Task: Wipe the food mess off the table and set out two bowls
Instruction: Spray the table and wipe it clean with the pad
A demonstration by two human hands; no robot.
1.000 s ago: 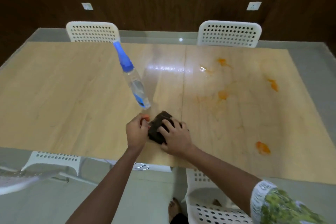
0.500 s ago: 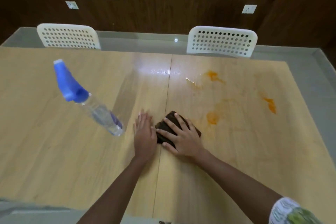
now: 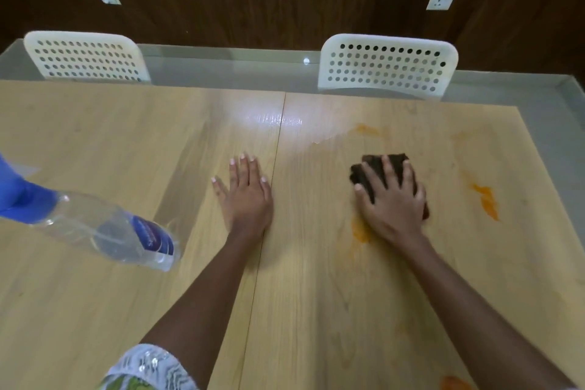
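Now the right hand [image 3: 392, 203] presses spread fingers [image 3: 367, 177] on a dark cloth [image 3: 373, 165], perhaps a sponge, beside an orange smear [image 3: 361, 231]; left hand [image 3: 247, 196] flat on the worktop [image 3: 95, 310].

Bare forearms, short pale-grey and green patterned sleeve [image 3: 148, 369] with small sequins.

The left hand [image 3: 245, 196] lies palm down, fingers [image 3: 244, 168] straight and close together, forearm stretched forward. The right hand [image 3: 392, 203] presses flat with fingers spread and slightly bent, its forearm angled in from the right.
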